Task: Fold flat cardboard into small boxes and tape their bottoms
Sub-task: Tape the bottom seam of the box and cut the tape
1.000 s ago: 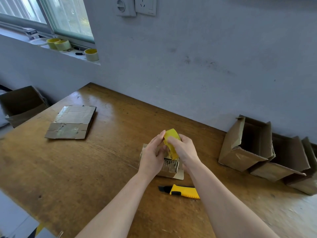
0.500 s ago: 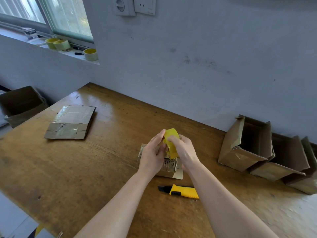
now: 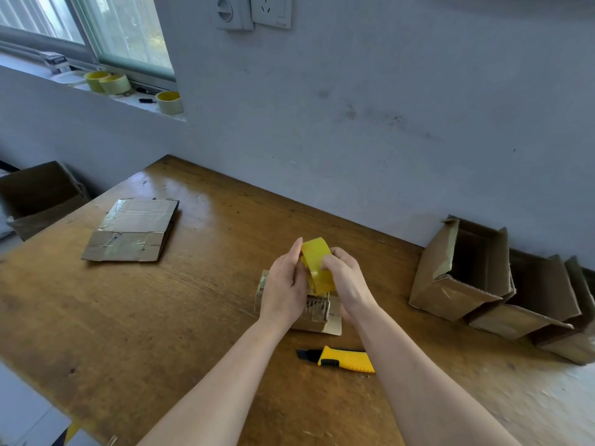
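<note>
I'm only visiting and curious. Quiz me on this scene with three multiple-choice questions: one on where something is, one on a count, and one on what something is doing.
1. Where does the knife lie?
A. On the floor
B. On the table, nearer the person than the small box
C. Inside an open box

2. How many tape rolls stand on the windowsill?
A. One
B. Three
C. Six

3. What are the left hand and right hand doing?
A. Both hold the yellow tape roll
B. Both lie flat on the table
C. One grips the knife

Answers:
1 B: the knife rests on the wood in front of the box.
2 B: two rolls sit together and one sits apart.
3 A: both hands are on the roll above the small box.
</note>
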Available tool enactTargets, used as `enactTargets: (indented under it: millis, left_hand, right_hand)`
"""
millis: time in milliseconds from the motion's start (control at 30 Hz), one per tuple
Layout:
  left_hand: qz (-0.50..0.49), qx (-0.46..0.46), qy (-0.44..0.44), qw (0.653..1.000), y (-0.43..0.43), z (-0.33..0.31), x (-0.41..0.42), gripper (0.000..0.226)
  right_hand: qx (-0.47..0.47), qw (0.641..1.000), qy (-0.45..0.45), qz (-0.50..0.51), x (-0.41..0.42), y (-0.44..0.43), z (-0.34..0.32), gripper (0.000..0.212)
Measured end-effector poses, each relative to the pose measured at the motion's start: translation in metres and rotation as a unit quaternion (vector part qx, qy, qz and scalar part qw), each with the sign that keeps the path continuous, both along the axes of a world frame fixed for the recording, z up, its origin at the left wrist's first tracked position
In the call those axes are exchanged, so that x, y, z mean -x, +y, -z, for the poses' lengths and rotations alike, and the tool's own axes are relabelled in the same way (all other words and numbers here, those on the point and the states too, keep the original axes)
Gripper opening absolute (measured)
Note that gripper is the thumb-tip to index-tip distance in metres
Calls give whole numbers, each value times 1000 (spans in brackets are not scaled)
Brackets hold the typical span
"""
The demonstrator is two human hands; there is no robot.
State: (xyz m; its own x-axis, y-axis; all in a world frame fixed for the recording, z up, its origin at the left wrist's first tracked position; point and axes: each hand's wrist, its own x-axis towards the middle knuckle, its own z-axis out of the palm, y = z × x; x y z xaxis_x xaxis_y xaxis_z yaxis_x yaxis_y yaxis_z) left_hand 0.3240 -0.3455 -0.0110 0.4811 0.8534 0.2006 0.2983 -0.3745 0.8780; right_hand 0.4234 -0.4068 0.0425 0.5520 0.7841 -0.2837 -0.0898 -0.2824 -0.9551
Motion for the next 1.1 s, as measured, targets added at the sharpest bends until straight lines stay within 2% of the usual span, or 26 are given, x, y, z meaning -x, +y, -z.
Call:
enactTargets:
  millis: [167,300,400,633,733,833,933,1100]
  left_hand:
    - [-80,-107,-17,991,-7,2,5,51]
    - [-101,-176,-6,979,-2,0,10,42]
    - [-114,-205,7,972,1,-1,13,32]
    - [-120,-260,64,956,1,-9,19,31]
    - [-118,-242,57,961,2,-12,17,19]
    - [-132,-164,41,977,5,-16,15,5]
    - [-131,-126,54,982,8,-17,13,9]
    - [-115,-118,99,981,7,-17,10,12]
  right_hand:
    - [-7,1000,-18,-22,0,1,-1,31]
    - [-3,995,-93,-27,4,3,4,46]
    - [-4,988,-151,-26,9,6,5,49]
    - [9,976,-216,-22,14,9,6,52]
    - [13,974,-224,-22,14,9,6,53]
    - [13,972,-232,-28,15,8,5,53]
    - [15,971,-237,-29,15,8,5,54]
    - [28,969,-241,-34,15,7,7,54]
